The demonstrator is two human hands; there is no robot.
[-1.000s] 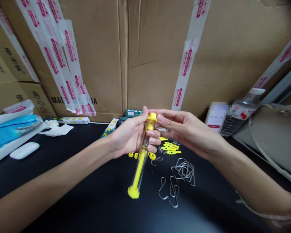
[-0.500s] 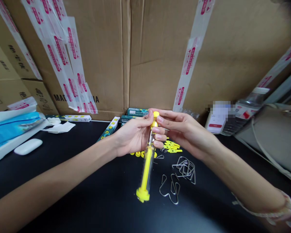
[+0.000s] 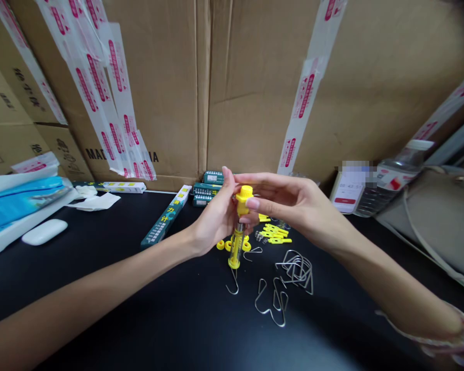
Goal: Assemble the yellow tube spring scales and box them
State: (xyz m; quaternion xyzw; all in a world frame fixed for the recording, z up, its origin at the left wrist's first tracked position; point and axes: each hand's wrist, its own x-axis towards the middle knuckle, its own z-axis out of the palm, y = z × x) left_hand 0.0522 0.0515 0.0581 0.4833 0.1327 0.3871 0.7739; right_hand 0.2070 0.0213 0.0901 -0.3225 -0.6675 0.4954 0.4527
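A spring scale (image 3: 235, 246) hangs in front of me with its yellow cap up, clear tube below and bare metal hook lowest. My left hand (image 3: 214, 219) is closed round the upper tube, thumb raised beside the cap and fingertips showing at the far side. My right hand (image 3: 294, 201) grips the yellow cap, its thumb pressed on the near right face; the other fingers pass behind. Below the hands, yellow rings (image 3: 228, 245) and several yellow strips (image 3: 275, 234) lie on the black table. Bent metal hooks (image 3: 297, 268) lie further right.
Dark green printed boxes (image 3: 166, 216) lie behind my left hand. At left are a white mouse-like case (image 3: 45, 232), tissue (image 3: 96, 202) and a blue packet (image 3: 23, 206). A phone (image 3: 347, 190), bottle (image 3: 398, 175) and grey bag (image 3: 436, 221) stand right. Cardboard (image 3: 247, 129) walls the back.
The spring scale has tipped so its lower end points further away, and its metal hook now shows below. My left thumb has lifted off the cap; my right thumb stays on it.
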